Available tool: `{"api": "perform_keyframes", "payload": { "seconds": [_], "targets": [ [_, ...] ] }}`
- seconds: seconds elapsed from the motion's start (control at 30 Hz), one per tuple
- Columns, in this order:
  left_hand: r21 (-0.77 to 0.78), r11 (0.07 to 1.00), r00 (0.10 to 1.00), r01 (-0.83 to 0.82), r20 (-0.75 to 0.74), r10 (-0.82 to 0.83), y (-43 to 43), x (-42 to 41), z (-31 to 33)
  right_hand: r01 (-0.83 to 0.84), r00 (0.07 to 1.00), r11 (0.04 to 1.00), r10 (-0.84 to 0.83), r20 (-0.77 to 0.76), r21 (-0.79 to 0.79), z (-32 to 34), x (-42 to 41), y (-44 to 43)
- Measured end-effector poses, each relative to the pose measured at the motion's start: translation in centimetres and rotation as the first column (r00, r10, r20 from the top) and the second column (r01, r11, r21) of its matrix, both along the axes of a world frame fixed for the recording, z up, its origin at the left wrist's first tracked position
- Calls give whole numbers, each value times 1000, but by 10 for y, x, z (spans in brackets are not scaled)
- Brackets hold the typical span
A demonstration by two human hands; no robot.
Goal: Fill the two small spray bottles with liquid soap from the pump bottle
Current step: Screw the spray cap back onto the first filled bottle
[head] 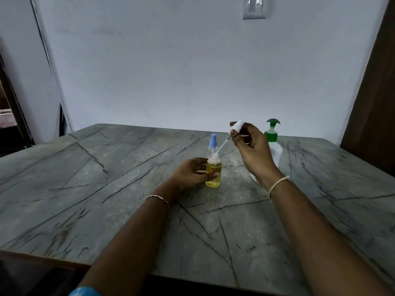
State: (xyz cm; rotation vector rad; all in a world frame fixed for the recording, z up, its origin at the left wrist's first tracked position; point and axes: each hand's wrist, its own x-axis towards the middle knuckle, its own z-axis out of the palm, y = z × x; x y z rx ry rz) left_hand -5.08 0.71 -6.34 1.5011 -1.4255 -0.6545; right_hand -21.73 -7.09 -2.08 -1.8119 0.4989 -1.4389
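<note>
while the left hand [190,174] grips the filled spray bottle [213,180] upright on the tabletop [106,189], the right hand [252,150] pinches its spray head [236,126], tube [222,145] slanting into the neck. better to straighten it, lower, then screw gently. behind stand the blue-capped bottle [213,142] and pump bottle [272,133].

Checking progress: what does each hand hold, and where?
Left hand grips the yellow-filled spray bottle round its body; right hand pinches the white spray head by its cap.

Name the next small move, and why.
Probably lower the white spray head with dip tube into the small clear bottle of yellow liquid: it looks full, the left hand grips it, and the right hand holds the tube tip at its neck.
</note>
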Motion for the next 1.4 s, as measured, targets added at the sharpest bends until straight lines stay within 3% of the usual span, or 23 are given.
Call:
{"api": "perform_keyframes", "payload": {
  "seconds": [0.37, 0.67, 0.93, 1.4],
  "targets": [
    [23, 1000, 999, 17, -42, -16, 0, -1, 0, 50, 996, 998, -46, 80, -49, 8, -2, 8],
    [47, 999, 999, 24, -38, -22, 1, 0, 2, 30, 979, 996, -47, -200, -85, -5, 2, 5],
    [41, 999, 998, 26, -52, -24, 2, -1, 1, 0, 944, 996, -29, -327, -88, -17, 7, 4],
    [-21, 1000, 1000, 1, 0, -1, -6, -3, -5, -28, 916, 1000, 30, -400, 12, -26, 15, 0]
  ]
}}
